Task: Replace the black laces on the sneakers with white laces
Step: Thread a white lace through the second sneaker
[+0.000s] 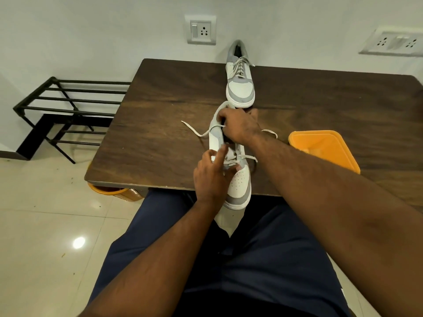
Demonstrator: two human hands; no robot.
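A white and grey sneaker point(240, 184) lies at the near edge of the dark wooden table point(160, 115), its toe hanging over the edge toward me. A white lace point(194, 130) is partly threaded through it, one end trailing left, another showing to the right. My right hand point(240, 126) grips the heel and collar of this sneaker. My left hand point(211, 175) pinches the lace at the lower eyelets. A second sneaker point(240, 88), fully laced in white, stands at the far table edge against the wall. No black laces are visible.
An orange plastic container point(325, 147) sits on the table to the right of the near sneaker. A black metal shoe rack point(64, 110) stands on the floor at the left. An orange bin point(109, 191) shows under the table's near left corner.
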